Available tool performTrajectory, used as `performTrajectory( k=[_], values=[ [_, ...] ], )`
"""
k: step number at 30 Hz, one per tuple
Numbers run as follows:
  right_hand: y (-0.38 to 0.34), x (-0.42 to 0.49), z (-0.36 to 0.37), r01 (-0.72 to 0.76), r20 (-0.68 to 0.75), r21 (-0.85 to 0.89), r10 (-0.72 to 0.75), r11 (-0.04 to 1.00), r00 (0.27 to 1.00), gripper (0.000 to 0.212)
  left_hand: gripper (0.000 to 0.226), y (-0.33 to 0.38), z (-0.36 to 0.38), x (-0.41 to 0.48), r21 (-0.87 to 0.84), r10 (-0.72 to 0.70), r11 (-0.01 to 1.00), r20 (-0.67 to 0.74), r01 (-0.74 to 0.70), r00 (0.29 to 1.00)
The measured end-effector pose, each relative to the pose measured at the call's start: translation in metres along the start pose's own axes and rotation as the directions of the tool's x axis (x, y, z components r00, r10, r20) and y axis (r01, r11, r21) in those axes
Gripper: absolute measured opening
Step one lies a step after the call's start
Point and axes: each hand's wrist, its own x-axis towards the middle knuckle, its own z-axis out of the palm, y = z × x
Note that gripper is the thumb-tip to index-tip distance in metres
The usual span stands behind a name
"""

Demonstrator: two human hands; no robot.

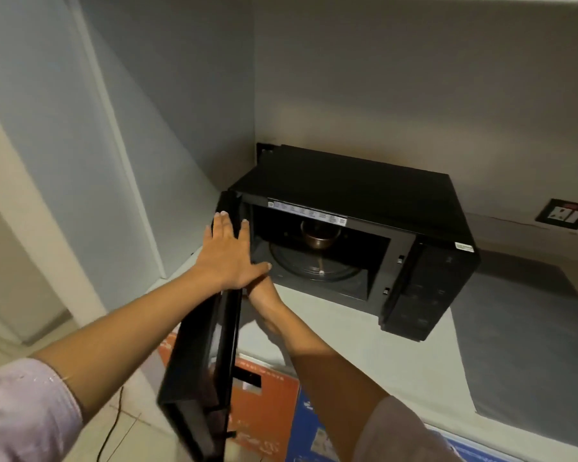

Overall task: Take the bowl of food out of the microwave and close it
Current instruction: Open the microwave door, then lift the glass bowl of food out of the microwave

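The black microwave (347, 181) stands on a white counter with its door (202, 361) swung wide to the left. Inside, a dark coppery bowl (319, 236) sits at the back of the glass turntable (314, 265). My left hand (226, 251) lies flat across the door's upper edge, fingers straight and apart, thumb pointing into the opening. My right hand (262, 293) reaches in just under the left one by the lower left corner of the opening. Its fingers are hidden behind my left hand. Neither hand touches the bowl.
The microwave's control panel (424, 288) is on its right side. A grey mat (521, 345) covers the counter to the right, below a wall socket (564, 213). An orange box (264, 405) and a blue box (317, 435) stand below the counter. A wall panel (90, 128) is close on the left.
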Motion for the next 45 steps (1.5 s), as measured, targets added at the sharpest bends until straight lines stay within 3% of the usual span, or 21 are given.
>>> performTrajectory(
  k=[8,14,18,21,23,25,27,28,30,33,37,45],
  values=[
    [0.002,0.009,0.053,-0.022,-0.003,-0.129,0.022,0.991,1.0,0.051,0.104,-0.087,-0.007,-0.004,0.016,0.28,0.96,0.032,-0.281,0.959],
    [-0.004,0.008,0.072,0.046,-0.074,-0.238,-0.066,0.97,0.995,0.048,0.102,-0.113,-0.008,0.003,0.037,0.37,0.927,0.059,-0.372,0.927],
    [0.001,0.009,0.063,0.027,-0.017,-0.289,-0.033,0.957,0.999,0.039,0.09,-0.109,0.003,0.006,0.27,0.411,0.872,0.051,-0.408,0.91],
    [0.003,0.006,0.062,0.046,0.015,-0.269,-0.044,0.962,0.999,0.033,0.076,-0.107,0.005,0.007,0.499,0.468,0.763,0.014,-0.412,0.884],
    [0.01,0.004,0.06,0.03,0.007,-0.268,-0.029,0.963,1.0,0.036,0.07,-0.098,0.013,0.003,0.543,0.533,0.71,0.002,-0.448,0.846],
    [0.018,-0.001,0.054,0.01,-0.009,-0.273,-0.013,0.962,1.0,0.046,0.065,-0.082,0.027,-0.002,0.387,0.525,0.789,-0.019,-0.478,0.851],
    [0.025,-0.009,0.044,-0.029,-0.033,-0.246,0.021,0.969,0.999,0.059,0.063,-0.063,0.044,-0.005,-0.008,0.415,0.91,-0.022,-0.415,0.91],
    [0.029,-0.012,0.037,-0.038,-0.047,-0.228,0.028,0.973,0.999,0.062,0.062,-0.054,0.053,-0.005,-0.207,0.354,0.913,-0.025,-0.351,0.935],
    [0.039,-0.016,0.015,-0.031,-0.074,-0.208,0.016,0.978,0.997,0.056,0.062,-0.032,0.072,0.001,-0.526,0.23,0.822,-0.041,-0.217,0.972],
    [0.046,-0.018,-0.027,0.007,-0.088,-0.145,-0.02,0.989,0.996,0.052,0.061,0.0,0.093,0.014,-0.831,0.071,0.552,-0.032,-0.066,0.997],
    [0.051,-0.013,-0.081,0.048,-0.177,-0.036,-0.054,0.998,0.983,0.05,0.058,0.035,0.117,0.031,-0.963,-0.086,0.267,-0.001,0.022,0.996],
    [0.06,0.012,-0.143,0.106,-0.363,0.059,-0.078,0.993,0.929,0.047,0.052,0.077,0.158,0.078,-0.999,-0.131,0.037,-0.011,-0.006,0.991]
  ],
)
